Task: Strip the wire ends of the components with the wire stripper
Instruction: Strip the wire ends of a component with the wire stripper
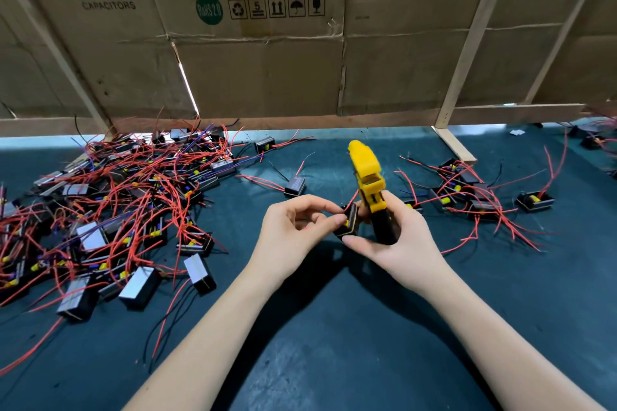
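- A large tangled heap of small black box-shaped components with red and black wire leads (pixel 110 210) is seen on the left of the dark green felt-covered table (pixel 334 344); it is judged to be the stock still to be stripped.
- A smaller scatter of like components (pixel 474 193) lies on the right, well apart from the heap; it is judged to be the finished lot, though bared ends cannot be made out.
- Most of the task is therefore judged to remain.
- One small black component with a yellow part (pixel 349 222) is pinched above the table's middle between the curled thumb and fingers of the left hand (pixel 293 230), its red lead rising up and to the right toward the tool.
- The yellow-and-black plastic wire stripper (pixel 369 183) is gripped by its black handle in the right hand (pixel 397 237), fingers wrapped round it.
- The stripper's long axis stands nearly upright, its yellow head pointing up and away from the person, leaning slightly left.
- Whether the lead is already seated in the head cannot be told.
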